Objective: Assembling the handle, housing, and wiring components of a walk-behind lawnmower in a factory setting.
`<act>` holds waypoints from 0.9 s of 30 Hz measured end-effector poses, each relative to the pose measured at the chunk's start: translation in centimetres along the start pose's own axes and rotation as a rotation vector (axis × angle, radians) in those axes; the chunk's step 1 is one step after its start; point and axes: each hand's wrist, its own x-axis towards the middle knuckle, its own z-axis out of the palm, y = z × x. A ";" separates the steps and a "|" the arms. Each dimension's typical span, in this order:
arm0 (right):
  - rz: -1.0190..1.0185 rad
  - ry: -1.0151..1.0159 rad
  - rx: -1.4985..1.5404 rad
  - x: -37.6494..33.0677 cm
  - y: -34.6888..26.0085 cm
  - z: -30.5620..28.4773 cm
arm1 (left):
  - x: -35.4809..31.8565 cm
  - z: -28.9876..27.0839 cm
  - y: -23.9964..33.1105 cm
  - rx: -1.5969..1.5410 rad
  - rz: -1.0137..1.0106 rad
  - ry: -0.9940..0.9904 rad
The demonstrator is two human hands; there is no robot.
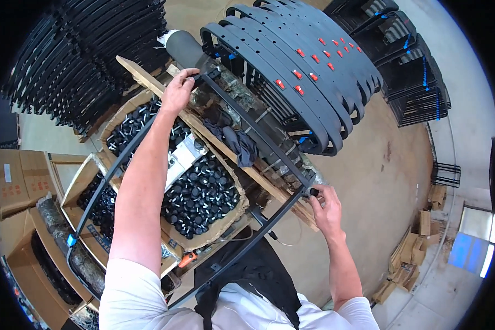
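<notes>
A black metal tube frame [258, 132] lies tilted across the wooden rail in front of me, its near side reaching to my waist. At its far corner, my left hand [177, 92] is closed, thumb and fingers pinching a small black part [194, 79] that they mostly hide. My right hand [328, 212] pinches a round black screw-in foot [313, 192] against the frame's right corner. Below my left forearm, a cardboard box [231, 212] holds many loose black feet [198, 192] with metal bolts. A white carton piece [182, 159] lies among them.
A dark cloth [239, 144] hangs over the wooden rail [261, 180]. Stacked black curved panels [291, 60] with red clips stand beyond it. Black frames [88, 55] pile up at far left. An orange-handled tool [187, 259] lies near my waist; cartons [410, 258] line the right wall.
</notes>
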 end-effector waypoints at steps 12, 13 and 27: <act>-0.212 -0.042 -0.122 0.0 0.0 1.1 | -0.9 0.1 1.9 0.148 -0.044 0.065; -0.141 -0.076 -0.146 0.0 -1.0 1.1 | -1.0 -0.3 1.5 0.150 -0.048 0.073; 0.106 -0.165 -0.508 2.7 -2.8 1.8 | -0.3 -0.5 -0.4 0.219 0.042 0.132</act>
